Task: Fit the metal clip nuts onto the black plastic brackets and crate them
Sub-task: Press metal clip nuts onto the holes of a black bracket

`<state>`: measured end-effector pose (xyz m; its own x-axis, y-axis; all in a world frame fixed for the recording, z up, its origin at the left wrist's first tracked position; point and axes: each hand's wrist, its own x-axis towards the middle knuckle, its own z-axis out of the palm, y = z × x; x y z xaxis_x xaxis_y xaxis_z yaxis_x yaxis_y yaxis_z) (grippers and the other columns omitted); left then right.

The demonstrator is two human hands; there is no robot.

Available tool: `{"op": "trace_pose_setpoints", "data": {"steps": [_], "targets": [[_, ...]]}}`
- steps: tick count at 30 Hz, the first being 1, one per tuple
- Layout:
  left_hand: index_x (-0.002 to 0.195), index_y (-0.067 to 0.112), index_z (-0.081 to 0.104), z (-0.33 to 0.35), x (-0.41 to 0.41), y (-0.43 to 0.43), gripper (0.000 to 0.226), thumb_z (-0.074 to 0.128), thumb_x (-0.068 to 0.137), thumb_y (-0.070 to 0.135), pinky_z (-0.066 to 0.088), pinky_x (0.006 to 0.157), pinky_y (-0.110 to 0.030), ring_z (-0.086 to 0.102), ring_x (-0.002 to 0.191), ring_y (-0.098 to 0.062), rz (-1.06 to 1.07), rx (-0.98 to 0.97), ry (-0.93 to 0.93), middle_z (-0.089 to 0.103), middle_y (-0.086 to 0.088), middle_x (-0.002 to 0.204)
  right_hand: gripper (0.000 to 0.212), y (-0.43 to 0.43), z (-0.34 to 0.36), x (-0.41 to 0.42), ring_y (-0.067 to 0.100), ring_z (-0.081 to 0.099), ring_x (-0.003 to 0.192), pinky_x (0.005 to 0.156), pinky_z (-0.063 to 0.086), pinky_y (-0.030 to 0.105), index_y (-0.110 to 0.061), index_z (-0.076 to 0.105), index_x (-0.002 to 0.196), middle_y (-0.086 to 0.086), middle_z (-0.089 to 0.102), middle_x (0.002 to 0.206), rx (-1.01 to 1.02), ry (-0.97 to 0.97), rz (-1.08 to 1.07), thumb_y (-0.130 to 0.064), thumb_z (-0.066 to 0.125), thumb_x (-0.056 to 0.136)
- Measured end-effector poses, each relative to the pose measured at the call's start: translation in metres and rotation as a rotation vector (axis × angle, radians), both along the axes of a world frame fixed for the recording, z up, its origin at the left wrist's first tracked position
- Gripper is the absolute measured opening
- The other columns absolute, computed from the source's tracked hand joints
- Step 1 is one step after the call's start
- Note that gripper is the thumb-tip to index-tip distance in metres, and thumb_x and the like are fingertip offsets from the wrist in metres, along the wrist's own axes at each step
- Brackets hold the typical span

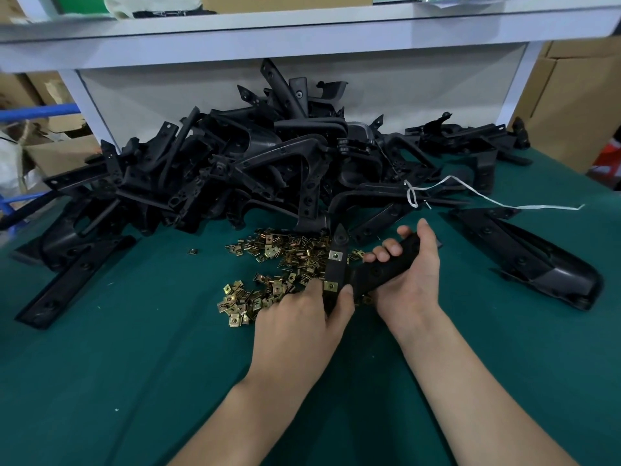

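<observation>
Across the lower frame, green table cover (134,364). Heaped at upper centre, tangled pile of black plastic brackets (235,163), with more strewn toward both edges. No crate in view. Just right of centre, one bracket (376,274) raised off the cloth: gripped along its long arm by the right hand (413,274), fingers curled over the top; pinched at the near end by the left hand (302,317). Beneath and to the left, loose scatter of brass-coloured clip nuts (279,264). Already seated on the held bracket, upper clip (335,255) and lower clip (331,286). Probably light and stiff; best held by the broad arm, clear of the holes. Nuts likely springy, sharp-edged; best pinched by the flat faces.
</observation>
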<state>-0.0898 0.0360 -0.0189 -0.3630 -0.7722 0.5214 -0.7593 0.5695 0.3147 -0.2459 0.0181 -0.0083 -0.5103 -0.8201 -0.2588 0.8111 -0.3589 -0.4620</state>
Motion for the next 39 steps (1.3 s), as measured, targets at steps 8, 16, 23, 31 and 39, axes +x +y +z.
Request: {"op": "trace_pose_setpoints", "data": {"steps": [8, 16, 23, 31, 39], "targets": [[0.071, 0.016, 0.055, 0.0026, -0.0009, 0.0005, 0.034, 0.062, 0.090, 0.044, 0.029, 0.040, -0.023, 0.050, 0.036, -0.020, -0.022, -0.054, 0.017, 0.049, 0.007, 0.045, 0.033, 0.0001, -0.0016, -0.0013, 0.011, 0.042, 0.047, 0.050, 0.047, 0.025, -0.021, 0.059, 0.076, -0.007, 0.042, 0.058, -0.006, -0.020, 0.007, -0.051, 0.065, 0.089], [0.070, 0.018, 0.053, 0.0037, -0.0006, 0.0002, 0.034, 0.060, 0.090, 0.044, 0.026, 0.041, -0.023, 0.050, 0.037, -0.020, -0.021, -0.041, 0.037, 0.049, 0.007, 0.046, 0.033, -0.0007, -0.0022, -0.0024, 0.012, 0.041, 0.048, 0.053, 0.047, 0.024, -0.021, 0.058, 0.075, -0.007, 0.041, 0.058, -0.016, -0.049, 0.008, -0.051, 0.064, 0.090], [0.064, 0.024, 0.037, 0.0023, 0.0014, -0.0011, 0.043, 0.053, 0.092, 0.052, 0.022, 0.041, -0.022, 0.038, 0.036, -0.017, -0.019, -0.069, 0.055, 0.028, 0.012, 0.047, 0.034, -0.0001, -0.0020, -0.0029, 0.012, 0.041, 0.047, 0.051, 0.047, 0.024, -0.022, 0.060, 0.071, -0.007, 0.041, 0.058, -0.018, -0.052, 0.011, -0.051, 0.065, 0.089], [0.107, 0.020, 0.052, 0.0052, -0.0015, 0.0007, 0.039, 0.055, 0.090, 0.055, 0.035, 0.039, -0.024, 0.058, 0.042, -0.015, -0.008, -0.046, 0.154, 0.053, 0.014, 0.058, 0.033, 0.0003, -0.0011, -0.0024, 0.011, 0.041, 0.047, 0.050, 0.047, 0.024, -0.021, 0.059, 0.074, -0.007, 0.041, 0.058, -0.016, -0.062, 0.009, -0.050, 0.065, 0.090], [0.103, 0.028, 0.039, 0.0054, -0.0022, 0.0015, 0.029, 0.058, 0.091, 0.046, 0.039, 0.044, -0.022, 0.055, 0.050, -0.006, -0.112, -0.026, 0.211, 0.059, 0.015, 0.092, 0.032, 0.0010, 0.0009, -0.0022, 0.011, 0.041, 0.047, 0.051, 0.046, 0.023, -0.021, 0.058, 0.077, -0.007, 0.041, 0.058, 0.000, -0.064, 0.010, -0.050, 0.063, 0.091]]}}
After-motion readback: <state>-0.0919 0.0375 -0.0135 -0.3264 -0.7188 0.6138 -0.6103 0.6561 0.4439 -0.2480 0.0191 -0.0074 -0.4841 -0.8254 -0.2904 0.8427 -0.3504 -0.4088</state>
